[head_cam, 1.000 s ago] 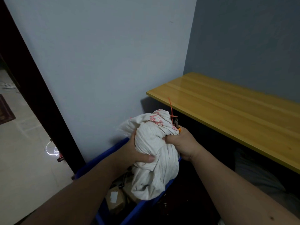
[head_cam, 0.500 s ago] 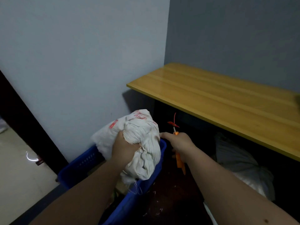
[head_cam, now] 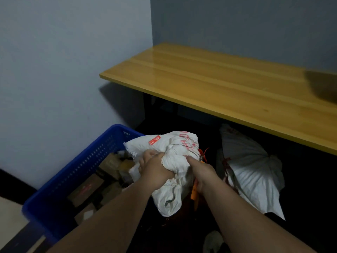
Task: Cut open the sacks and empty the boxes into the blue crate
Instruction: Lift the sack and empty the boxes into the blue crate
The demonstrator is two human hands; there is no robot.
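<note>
A crumpled white woven sack (head_cam: 171, 148) with red print is bunched up just right of the blue crate (head_cam: 87, 161). My left hand (head_cam: 156, 168) grips its folds from the left. My right hand (head_cam: 202, 172) presses against the sack's right side and holds an orange-handled cutter (head_cam: 194, 193), whose handle pokes out below the palm. A red zip tie (head_cam: 204, 152) sticks out by the fingers. Several cardboard boxes (head_cam: 91, 187) lie inside the crate. A second, full white sack (head_cam: 253, 170) lies on the dark floor under the table.
A yellow wooden table (head_cam: 228, 84) runs along the grey back wall, its edge above the full sack. The pale wall on the left stands close behind the crate. A small whitish scrap (head_cam: 213, 240) lies on the dark floor between my arms.
The view has turned right and down. The bunched sack has moved from above the crate to its right side, and my right hand has come back against it.
</note>
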